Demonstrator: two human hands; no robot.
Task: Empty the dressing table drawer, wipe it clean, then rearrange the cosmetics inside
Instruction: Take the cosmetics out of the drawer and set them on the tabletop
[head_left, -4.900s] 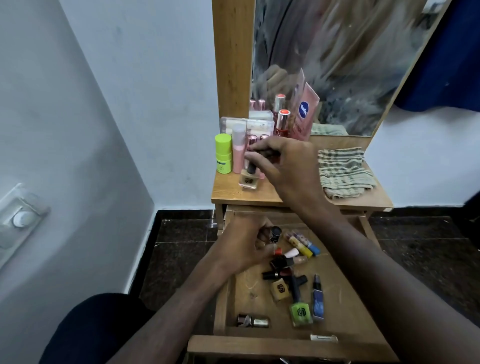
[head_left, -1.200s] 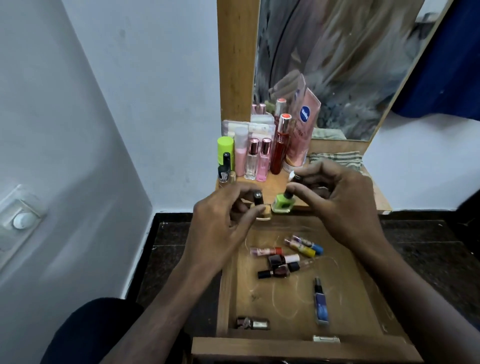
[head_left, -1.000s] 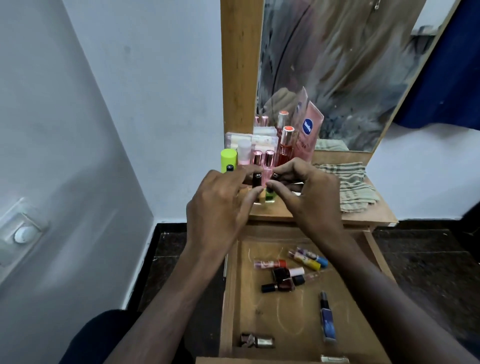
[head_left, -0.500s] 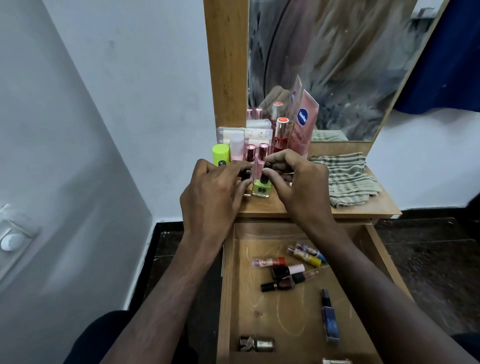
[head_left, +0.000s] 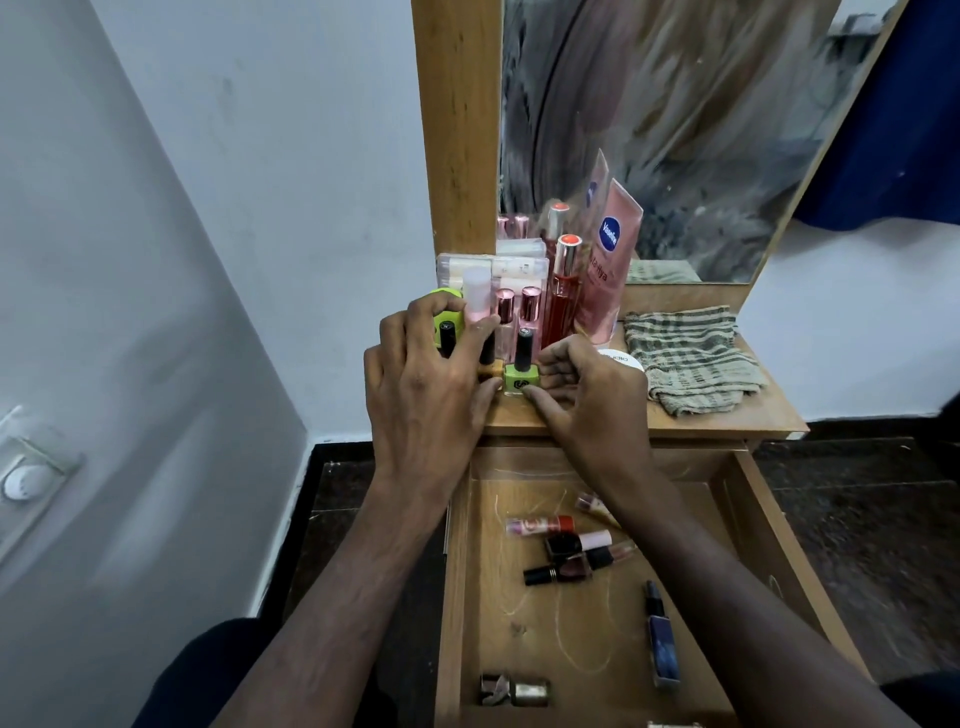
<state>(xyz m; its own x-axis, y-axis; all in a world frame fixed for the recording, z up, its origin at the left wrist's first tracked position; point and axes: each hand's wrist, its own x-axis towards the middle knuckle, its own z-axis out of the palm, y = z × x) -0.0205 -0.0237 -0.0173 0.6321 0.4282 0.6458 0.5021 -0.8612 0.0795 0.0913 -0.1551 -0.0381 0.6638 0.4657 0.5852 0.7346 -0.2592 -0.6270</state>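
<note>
Green and square, a nail polish bottle (head_left: 521, 382) with a black cap and a dark round logo stands upright at the front of the dressing table top (head_left: 717, 418), pinched low between the left hand (head_left: 423, 400) and the right hand (head_left: 589, 397). The right hand's thumb and fingertips touch its base; the left hand's fingers spread over two other black-capped bottles (head_left: 467, 345) just beside it, so whether it grips them cannot be told. Behind stands a pink tube (head_left: 605, 275) reading "Vaseline". A white lid (head_left: 621, 359) shows partial lettering, unreadable. A striped cloth (head_left: 691, 358) lies to the right. Below, the open drawer (head_left: 748, 530) holds scattered cosmetics: a red tube (head_left: 540, 526), dark bottles (head_left: 571, 564) and a blue bottle (head_left: 662, 642).
</note>
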